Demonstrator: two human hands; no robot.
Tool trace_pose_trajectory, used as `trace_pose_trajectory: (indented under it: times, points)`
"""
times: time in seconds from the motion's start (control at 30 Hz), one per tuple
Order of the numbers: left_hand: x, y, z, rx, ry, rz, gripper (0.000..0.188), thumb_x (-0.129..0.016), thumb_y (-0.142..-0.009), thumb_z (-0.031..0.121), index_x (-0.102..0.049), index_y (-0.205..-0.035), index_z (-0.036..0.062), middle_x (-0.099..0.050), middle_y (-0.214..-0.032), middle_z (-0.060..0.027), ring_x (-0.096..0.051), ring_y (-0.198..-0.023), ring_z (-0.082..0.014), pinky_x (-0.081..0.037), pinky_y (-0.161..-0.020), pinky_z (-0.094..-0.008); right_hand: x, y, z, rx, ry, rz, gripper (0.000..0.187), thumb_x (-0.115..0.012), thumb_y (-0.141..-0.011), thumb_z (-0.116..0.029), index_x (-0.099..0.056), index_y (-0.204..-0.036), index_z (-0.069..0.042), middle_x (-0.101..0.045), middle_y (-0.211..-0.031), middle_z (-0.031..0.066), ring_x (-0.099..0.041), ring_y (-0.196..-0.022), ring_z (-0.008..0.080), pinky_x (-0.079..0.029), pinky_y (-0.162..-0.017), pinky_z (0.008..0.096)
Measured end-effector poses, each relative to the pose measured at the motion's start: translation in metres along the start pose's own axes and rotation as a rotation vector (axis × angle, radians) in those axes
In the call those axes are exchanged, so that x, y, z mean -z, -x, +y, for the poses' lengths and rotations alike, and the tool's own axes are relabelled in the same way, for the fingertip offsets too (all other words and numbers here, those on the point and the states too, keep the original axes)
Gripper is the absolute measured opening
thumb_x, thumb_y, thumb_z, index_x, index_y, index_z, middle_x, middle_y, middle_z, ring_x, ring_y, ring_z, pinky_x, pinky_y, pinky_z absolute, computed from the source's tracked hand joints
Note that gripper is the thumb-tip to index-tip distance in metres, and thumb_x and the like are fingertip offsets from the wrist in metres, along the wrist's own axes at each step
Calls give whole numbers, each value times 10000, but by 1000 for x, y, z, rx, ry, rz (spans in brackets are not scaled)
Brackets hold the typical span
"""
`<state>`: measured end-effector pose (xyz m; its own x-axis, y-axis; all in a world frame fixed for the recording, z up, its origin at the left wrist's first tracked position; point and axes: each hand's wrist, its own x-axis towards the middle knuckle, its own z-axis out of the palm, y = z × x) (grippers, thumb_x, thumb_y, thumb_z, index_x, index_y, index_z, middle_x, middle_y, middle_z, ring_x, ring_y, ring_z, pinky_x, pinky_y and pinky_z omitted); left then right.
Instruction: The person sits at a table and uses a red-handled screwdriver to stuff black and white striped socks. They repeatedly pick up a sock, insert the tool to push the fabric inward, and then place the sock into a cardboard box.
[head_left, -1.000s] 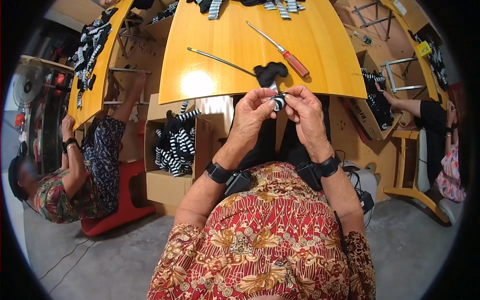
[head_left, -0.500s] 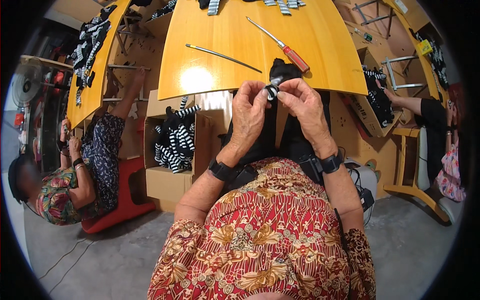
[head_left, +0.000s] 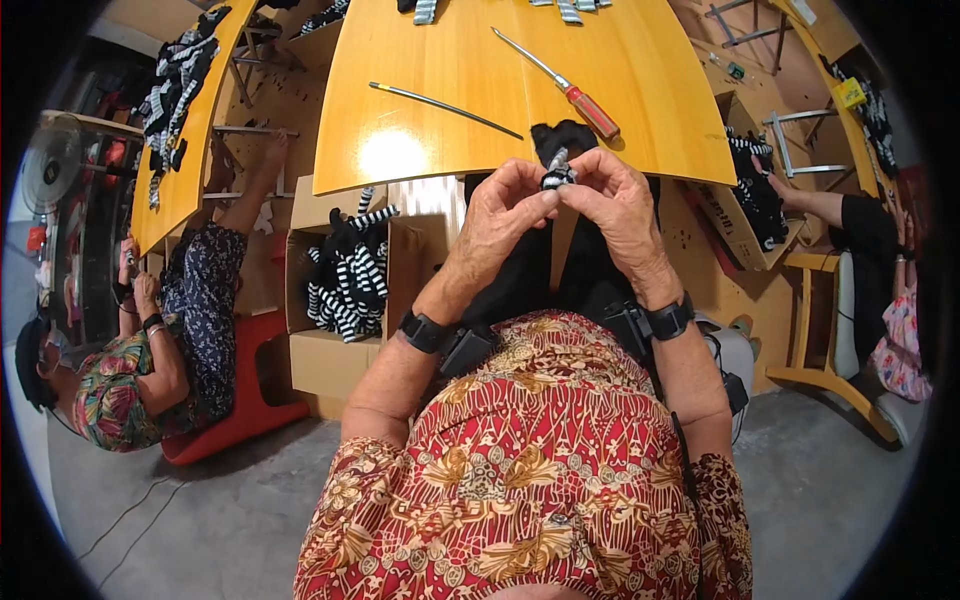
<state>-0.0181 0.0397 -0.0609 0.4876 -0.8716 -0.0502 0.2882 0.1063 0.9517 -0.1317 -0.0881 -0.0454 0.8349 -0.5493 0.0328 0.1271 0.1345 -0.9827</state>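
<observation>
A small black-and-white striped knitted fabric piece (head_left: 557, 174) is pinched between both my hands at the near edge of the table. Its black fabric part (head_left: 562, 138) stretches away onto the tabletop. My left hand (head_left: 492, 222) grips it with thumb and forefinger from the left. From the other side, the thumb and fingers of my right hand (head_left: 622, 212) close on the same piece, so the two thumbs nearly meet. Beyond them lies a red-handled screwdriver (head_left: 592, 112), and a thin dark rod (head_left: 445, 106) with a yellow band rests farther left.
The yellow table (head_left: 430, 50) has striped pieces (head_left: 570, 10) at its far edge. A cardboard box (head_left: 335, 362) of striped pieces (head_left: 355, 275) stands left below it; another box (head_left: 730, 235) is at right. One person (head_left: 130, 385) sits left, another (head_left: 895, 340) right.
My hands have drawn slightly closer together, and the striped piece is turned differently, with a striped end now sticking up past my fingertips. The screwdriver and rod lie where they were.
</observation>
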Motion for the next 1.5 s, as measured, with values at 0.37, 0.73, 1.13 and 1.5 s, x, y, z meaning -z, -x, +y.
trace_pose_trajectory:
  times: [0.37,0.73,1.13,1.5]
  points:
    - [5,1,8,-152,-93,55,124,-651,-893,97,-591,-993,55,-622,-882,-23,-592,-763,-91,-499,-704,-231,11,-10,-33,-75,287,-192,109,-663,-831,-90,-627,-904,-18,-612,-809,-17,-566,-756,53,-471,-691,214]
    - [-2,-1,-1,10,301,213,135,-645,-906,125,-565,-1002,73,-613,-885,-9,-603,-783,-95,-520,-729,-235,-6,1,-13,37,227,82,153,-680,-851,-94,-640,-974,-12,-637,-865,-1,-571,-778,46,-481,-725,207]
    - [-2,-2,0,-87,23,115,107,-646,-903,125,-617,-943,30,-619,-860,2,-561,-794,-67,-473,-732,-224,-4,7,-9,158,403,67,91,-653,-805,-23,-619,-884,9,-592,-763,30,-588,-723,97,-471,-664,238]
    - [-2,-9,-9,-123,-51,124,120,-640,-915,172,-595,-898,63,-571,-807,36,-462,-701,-34,-386,-632,-187,-7,9,-2,-22,151,168,35,-607,-857,-17,-583,-832,-21,-585,-738,-9,-524,-645,42,-426,-590,195]
